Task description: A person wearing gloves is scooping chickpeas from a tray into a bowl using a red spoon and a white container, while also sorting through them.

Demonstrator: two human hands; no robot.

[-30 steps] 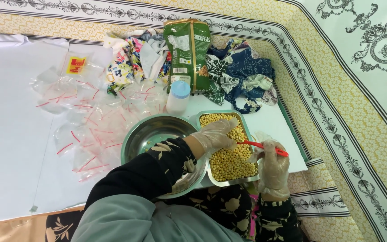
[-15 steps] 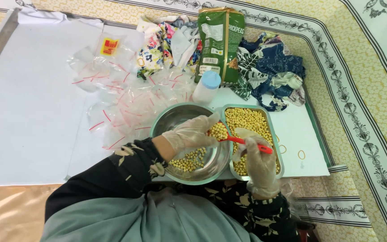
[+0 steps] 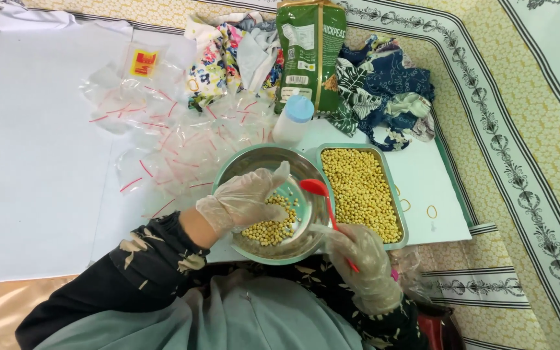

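Note:
My left hand (image 3: 244,199), in a clear plastic glove, hangs over the round steel bowl (image 3: 241,167) with its fingers loosely curled above the yellow chickpeas (image 3: 268,229) at the bottom; whether it holds anything I cannot tell. My right hand (image 3: 362,257), also gloved, grips a red plastic spoon (image 3: 315,188) whose head points over the bowl's right rim. Right of the bowl lies a rectangular metal tray (image 3: 396,198) filled with chickpeas (image 3: 360,192).
A heap of clear zip bags with red strips (image 3: 170,139) lies left of the bowl. Behind it stand a white bottle with a blue cap (image 3: 293,118), a green chickpea packet (image 3: 308,48) and crumpled patterned cloths (image 3: 384,97). Rubber bands (image 3: 431,211) lie right of the tray.
My left hand moved from the tray to over the bowl. The red spoon swung left from the tray to the bowl's rim. The view shifted a little.

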